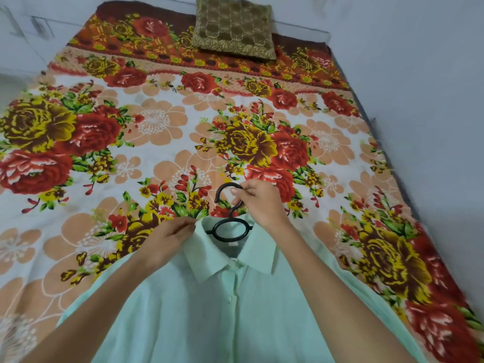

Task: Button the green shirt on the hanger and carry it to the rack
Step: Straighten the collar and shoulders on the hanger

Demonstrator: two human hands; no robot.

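Note:
A pale green shirt [217, 305] lies front-up on the flowered bed, its placket closed with small white buttons down the middle. A black plastic hanger [230, 226] sits inside the collar, and its hook sticks out past the neck. My right hand [258, 203] grips the hook between thumb and fingers. My left hand [170, 238] pinches the left side of the collar at its top edge. The shirt's lower part runs out of the frame at the bottom.
The bed carries a floral sheet [157, 121] in red, yellow and orange. A gold-brown cushion [233, 27] lies at the head end. White walls [419, 87] close in on the right side and behind the bed.

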